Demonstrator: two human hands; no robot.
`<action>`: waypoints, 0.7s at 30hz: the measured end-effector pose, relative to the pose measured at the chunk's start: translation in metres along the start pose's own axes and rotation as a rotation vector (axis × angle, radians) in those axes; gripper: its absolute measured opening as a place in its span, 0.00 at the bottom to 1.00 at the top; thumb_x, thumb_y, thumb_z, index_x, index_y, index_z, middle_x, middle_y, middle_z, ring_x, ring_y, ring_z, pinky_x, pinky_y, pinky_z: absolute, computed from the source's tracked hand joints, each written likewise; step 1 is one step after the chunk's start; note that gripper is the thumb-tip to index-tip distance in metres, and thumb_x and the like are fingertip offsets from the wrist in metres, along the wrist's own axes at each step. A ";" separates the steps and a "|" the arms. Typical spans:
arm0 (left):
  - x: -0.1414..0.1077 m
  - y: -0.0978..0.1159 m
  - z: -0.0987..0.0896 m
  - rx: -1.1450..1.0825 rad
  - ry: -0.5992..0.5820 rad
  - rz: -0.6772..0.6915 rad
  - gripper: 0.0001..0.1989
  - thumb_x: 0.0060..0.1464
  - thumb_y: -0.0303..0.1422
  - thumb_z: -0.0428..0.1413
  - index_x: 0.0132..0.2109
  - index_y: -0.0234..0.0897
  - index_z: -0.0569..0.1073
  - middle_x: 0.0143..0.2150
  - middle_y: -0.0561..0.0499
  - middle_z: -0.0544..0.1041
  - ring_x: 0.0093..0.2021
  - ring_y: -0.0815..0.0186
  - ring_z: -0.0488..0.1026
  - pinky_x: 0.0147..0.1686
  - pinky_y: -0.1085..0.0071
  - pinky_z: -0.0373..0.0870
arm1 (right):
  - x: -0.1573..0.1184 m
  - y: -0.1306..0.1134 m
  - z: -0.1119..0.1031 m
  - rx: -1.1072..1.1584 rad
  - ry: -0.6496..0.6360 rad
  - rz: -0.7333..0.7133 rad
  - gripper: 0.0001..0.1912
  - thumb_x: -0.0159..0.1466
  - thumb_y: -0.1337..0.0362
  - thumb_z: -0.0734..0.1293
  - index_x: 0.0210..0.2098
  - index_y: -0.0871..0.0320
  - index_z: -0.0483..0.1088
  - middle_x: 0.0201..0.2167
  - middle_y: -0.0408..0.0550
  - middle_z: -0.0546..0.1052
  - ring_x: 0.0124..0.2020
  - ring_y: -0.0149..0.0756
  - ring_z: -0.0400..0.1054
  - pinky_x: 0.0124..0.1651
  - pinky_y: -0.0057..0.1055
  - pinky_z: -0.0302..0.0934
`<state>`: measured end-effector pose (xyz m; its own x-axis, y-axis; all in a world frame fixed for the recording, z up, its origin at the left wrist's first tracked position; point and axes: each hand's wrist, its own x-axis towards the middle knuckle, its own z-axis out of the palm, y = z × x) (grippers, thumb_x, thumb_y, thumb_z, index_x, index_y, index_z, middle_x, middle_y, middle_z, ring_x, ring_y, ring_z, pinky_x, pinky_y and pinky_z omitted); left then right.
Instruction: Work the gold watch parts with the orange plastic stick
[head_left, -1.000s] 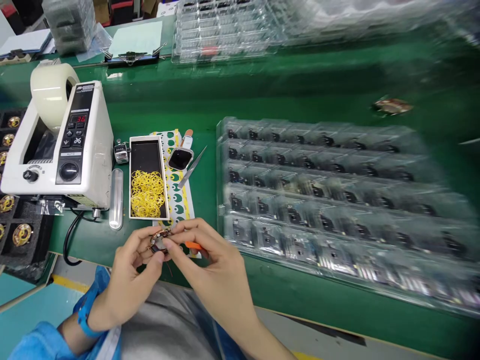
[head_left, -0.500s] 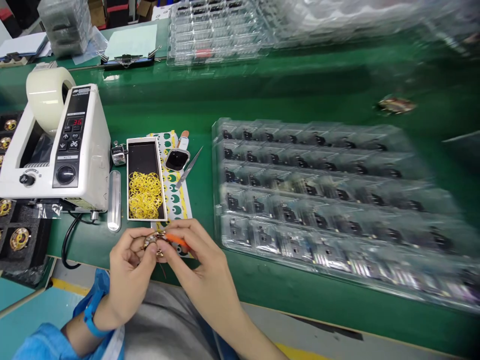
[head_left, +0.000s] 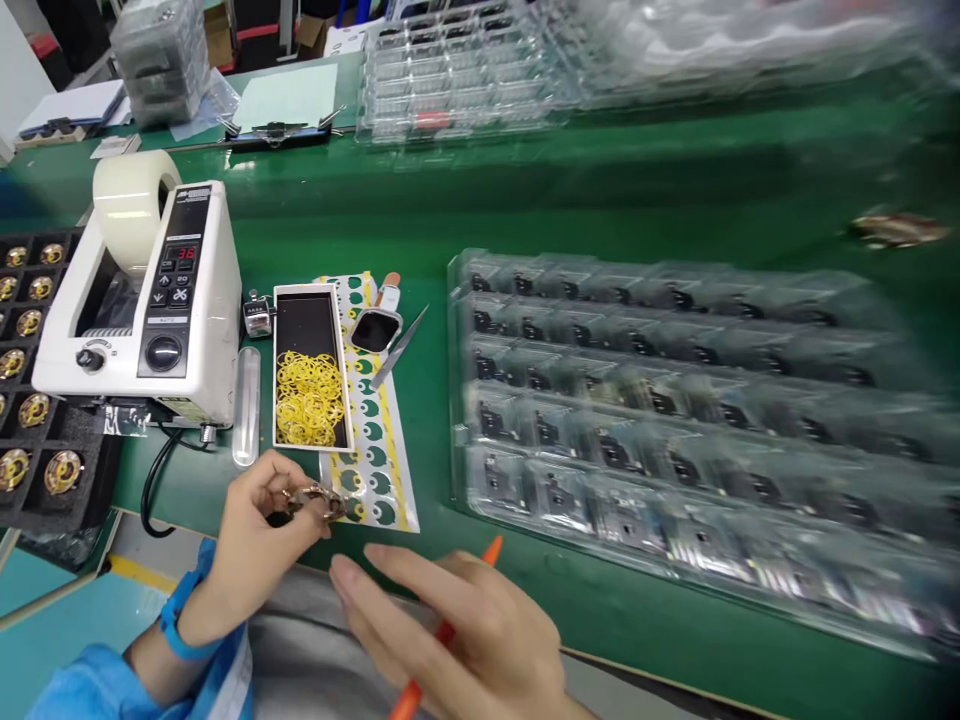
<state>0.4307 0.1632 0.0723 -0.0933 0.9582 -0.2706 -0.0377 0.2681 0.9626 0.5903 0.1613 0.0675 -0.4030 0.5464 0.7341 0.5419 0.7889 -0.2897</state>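
My left hand (head_left: pixel 259 535) pinches a small round metallic part (head_left: pixel 319 500) between thumb and fingers, just below a white box. My right hand (head_left: pixel 465 630) is apart from that part, lower right and slightly blurred. A thin orange stick (head_left: pixel 444 632) runs through its fingers, one end pointing up and the other down; its tip is not clear enough to name the tool. Beyond the left hand, the white box (head_left: pixel 349 400) holds a heap of yellow rings (head_left: pixel 309 400). Beside it lies a white sheet with yellow and dark-green cutouts (head_left: pixel 409 510).
A white tape dispenser (head_left: pixel 206 340) stands at left, before a black foam tray (head_left: pixel 90 460) of round gold parts. A smartwatch (head_left: pixel 375 330) and pointed tweezers (head_left: pixel 401 347) lie on the sheet. A large clear compartment tray (head_left: pixel 461 400) of dark parts covers the right side.
My right hand has drawn away from the metallic part, down and to the right, with the orange stick. My left hand keeps hold of the part. The camera view has shifted left.
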 end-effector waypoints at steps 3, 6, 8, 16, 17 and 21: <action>-0.006 -0.001 0.003 -0.152 -0.039 -0.109 0.15 0.47 0.35 0.65 0.31 0.37 0.65 0.19 0.59 0.71 0.18 0.73 0.68 0.21 0.79 0.67 | -0.002 0.003 0.005 -0.053 0.035 0.025 0.10 0.64 0.74 0.66 0.40 0.56 0.76 0.31 0.48 0.81 0.22 0.32 0.69 0.23 0.30 0.62; -0.013 -0.001 0.002 -0.191 -0.086 -0.133 0.17 0.50 0.41 0.65 0.39 0.36 0.70 0.21 0.56 0.74 0.20 0.70 0.73 0.24 0.76 0.73 | 0.001 0.008 0.013 -0.050 0.033 0.048 0.08 0.65 0.73 0.66 0.41 0.57 0.74 0.35 0.53 0.82 0.24 0.33 0.71 0.24 0.29 0.64; -0.018 -0.003 0.001 -0.154 -0.096 -0.104 0.17 0.54 0.42 0.63 0.44 0.35 0.72 0.22 0.55 0.76 0.23 0.68 0.76 0.28 0.75 0.76 | 0.002 0.011 0.017 -0.006 0.015 0.050 0.07 0.65 0.73 0.66 0.42 0.58 0.72 0.35 0.55 0.82 0.26 0.35 0.73 0.26 0.29 0.67; -0.023 -0.012 -0.003 0.039 -0.112 0.012 0.10 0.62 0.31 0.54 0.49 0.35 0.75 0.29 0.51 0.82 0.29 0.67 0.81 0.33 0.77 0.79 | 0.000 0.020 0.018 0.063 -0.040 -0.033 0.09 0.66 0.73 0.62 0.43 0.60 0.71 0.33 0.55 0.82 0.28 0.37 0.76 0.28 0.30 0.70; -0.023 -0.012 -0.003 0.034 -0.112 0.007 0.10 0.61 0.31 0.54 0.49 0.35 0.75 0.30 0.50 0.83 0.29 0.67 0.81 0.33 0.77 0.79 | 0.000 0.021 0.018 0.058 -0.046 -0.057 0.09 0.67 0.73 0.62 0.43 0.60 0.71 0.33 0.54 0.82 0.28 0.36 0.76 0.27 0.30 0.69; -0.024 -0.014 -0.003 0.048 -0.103 -0.001 0.10 0.61 0.29 0.54 0.48 0.35 0.75 0.30 0.51 0.83 0.29 0.68 0.81 0.32 0.78 0.79 | 0.004 0.023 0.016 0.032 -0.060 -0.134 0.08 0.68 0.73 0.60 0.40 0.63 0.71 0.32 0.57 0.82 0.25 0.36 0.73 0.26 0.30 0.68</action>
<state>0.4305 0.1366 0.0657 0.0099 0.9624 -0.2713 0.0104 0.2712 0.9625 0.5895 0.1866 0.0539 -0.5137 0.4511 0.7299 0.4570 0.8638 -0.2122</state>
